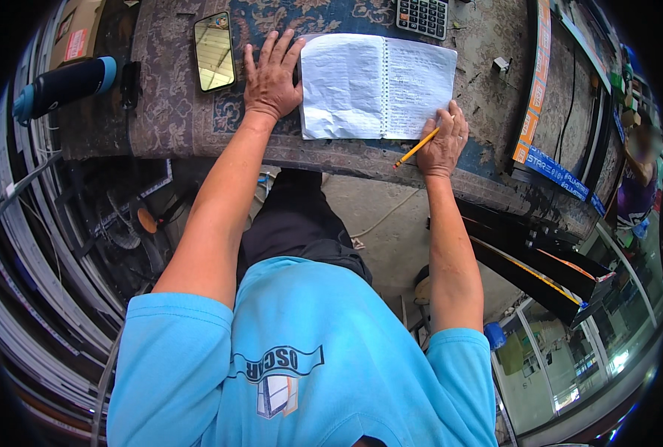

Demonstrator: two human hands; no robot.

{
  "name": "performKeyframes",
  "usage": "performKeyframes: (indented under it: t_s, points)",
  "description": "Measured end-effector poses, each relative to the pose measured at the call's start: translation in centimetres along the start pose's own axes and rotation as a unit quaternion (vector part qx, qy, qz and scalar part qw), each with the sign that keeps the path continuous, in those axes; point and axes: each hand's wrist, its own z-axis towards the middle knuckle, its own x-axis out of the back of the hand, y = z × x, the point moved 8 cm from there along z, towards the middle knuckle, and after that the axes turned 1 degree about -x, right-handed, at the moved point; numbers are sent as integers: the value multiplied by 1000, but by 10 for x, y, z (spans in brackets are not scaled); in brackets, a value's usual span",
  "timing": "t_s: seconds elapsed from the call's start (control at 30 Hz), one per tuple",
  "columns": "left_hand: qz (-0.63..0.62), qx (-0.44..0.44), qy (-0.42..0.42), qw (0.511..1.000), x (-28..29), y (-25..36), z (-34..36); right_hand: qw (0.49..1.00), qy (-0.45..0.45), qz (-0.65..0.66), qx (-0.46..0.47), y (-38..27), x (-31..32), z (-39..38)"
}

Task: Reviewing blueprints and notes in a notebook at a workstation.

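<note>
An open spiral notebook lies on a table covered with a patterned carpet. Its left page is wrinkled, and its right page bears handwriting. My left hand rests flat beside the notebook's left edge, fingers spread and holding nothing. At the lower right corner of the notebook, my right hand is closed around a yellow pencil, whose tip points down and to the left. Just left of my left hand lies a smartphone with a reflective screen.
A calculator sits beyond the notebook. On the left are a dark bottle lying on its side and a cardboard box. Long profiles with orange and blue tape lie on the right. Another person is at the far right.
</note>
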Motion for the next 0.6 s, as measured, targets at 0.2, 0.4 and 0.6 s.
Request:
performKeyframes:
  t_s: [0.2,0.4,0.6]
  points:
    - [-46,-1,27,999,1,-1,1,1000,1,3,1,2,-1,0]
    - [-50,-3,38,998,2,-2,0,1000,0,6,0,1,-2,-1]
    - [-4,4,9,1000,1,-1,0,1000,3,6,3,0,-1,0]
